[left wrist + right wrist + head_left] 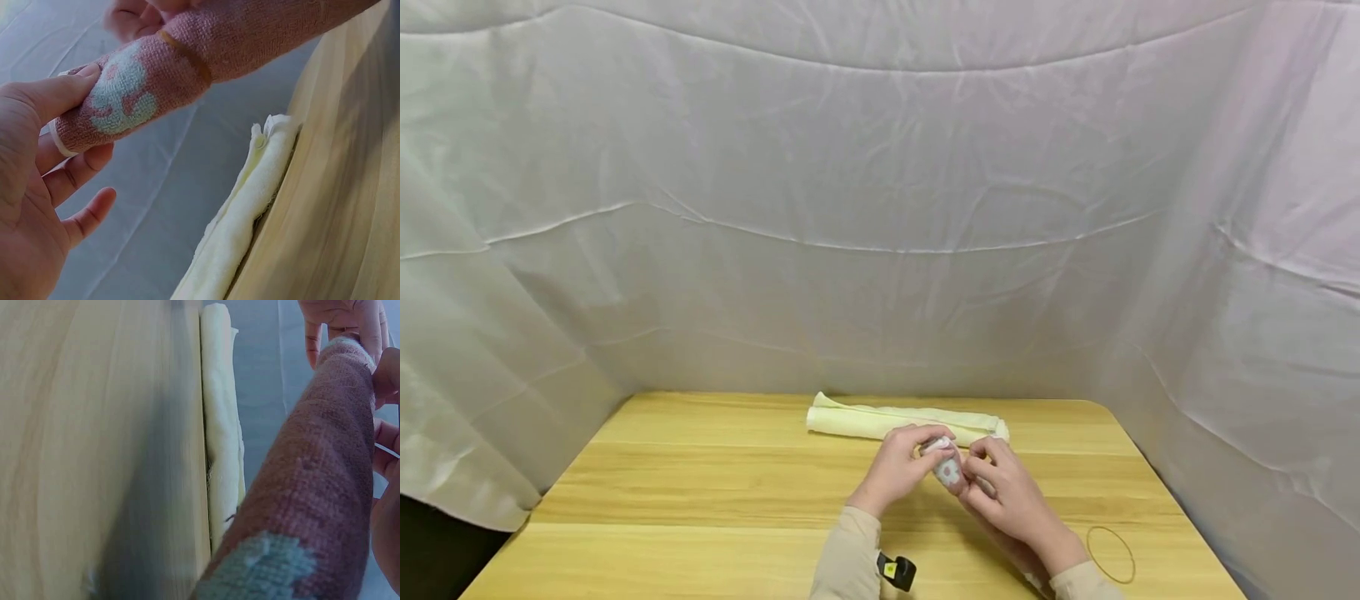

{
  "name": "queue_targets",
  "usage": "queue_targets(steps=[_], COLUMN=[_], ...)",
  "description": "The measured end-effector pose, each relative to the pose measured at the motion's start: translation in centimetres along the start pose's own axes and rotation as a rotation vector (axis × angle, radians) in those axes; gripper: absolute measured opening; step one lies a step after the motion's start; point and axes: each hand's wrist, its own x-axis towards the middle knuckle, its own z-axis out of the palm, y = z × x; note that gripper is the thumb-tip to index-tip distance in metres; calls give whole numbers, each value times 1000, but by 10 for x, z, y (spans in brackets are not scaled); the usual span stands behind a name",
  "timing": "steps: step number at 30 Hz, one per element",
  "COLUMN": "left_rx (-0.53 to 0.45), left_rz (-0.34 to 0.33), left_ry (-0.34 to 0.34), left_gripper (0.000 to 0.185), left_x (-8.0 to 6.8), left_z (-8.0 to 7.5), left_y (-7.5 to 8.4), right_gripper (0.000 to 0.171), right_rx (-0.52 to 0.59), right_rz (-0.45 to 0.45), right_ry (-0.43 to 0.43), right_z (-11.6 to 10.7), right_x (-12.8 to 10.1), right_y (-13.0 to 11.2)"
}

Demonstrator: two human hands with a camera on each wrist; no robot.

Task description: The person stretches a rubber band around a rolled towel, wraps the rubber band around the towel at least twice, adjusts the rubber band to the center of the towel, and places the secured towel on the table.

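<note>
Rolled towel: a pink rolled towel (949, 472) with a pale blue-green pattern is up off the wooden table (700, 483), held between both hands near the table's middle, just in front of the cream roll.
Band: a thin rubber band (185, 58) circles the pink roll partway along; a whitish edge shows at its end by the left thumb.
Left hand: the left hand (898, 468) pinches the end of the pink roll, thumb on top, fingers (81, 169) curled underneath.
Right hand: the right hand (1007, 492) grips the other part of the roll, fingers wrapped round it.
Cream roll: a cream rolled towel (902, 421) lies flat across the table's far side, close behind the hands.
Loose band: a second rubber band (1111, 554) lies on the table right of the right wrist.
Backdrop: wrinkled white cloth (880, 208) hangs all round.
</note>
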Motion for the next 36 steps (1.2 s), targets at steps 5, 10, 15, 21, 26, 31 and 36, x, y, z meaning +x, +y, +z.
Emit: queue_targets(steps=[5, 10, 15, 21, 26, 31, 36], left_rx=[-66, -111, -101, -77, -74, -62, -44], left_rz=[-54, -126, -165, -176, -190, -204, -195], left_ry=[33, 70, 98, 116, 130, 164, 182], left_gripper=[20, 23, 24, 25, 24, 26, 25], left_x=[-1, -2, -2, -2, -1, 0, 0], left_z=[-7, -15, -17, -17, -17, -16, -11], left_y=[-6, -9, -9, -10, -8, -8, -5], right_gripper=[20, 21, 20, 24, 29, 24, 18], right_rx=[19, 35, 1, -14, 69, 127, 36], right_rz=[16, 34, 53, 53, 5, 27, 119], right_ry=[-10, -27, -13, 24, 82, 75, -3], right_z=[-2, -5, -3, 0, 1, 4, 6], right_x=[0, 1, 0, 1, 3, 3, 2], right_y=[1, 1, 1, -1, -5, -11, -15])
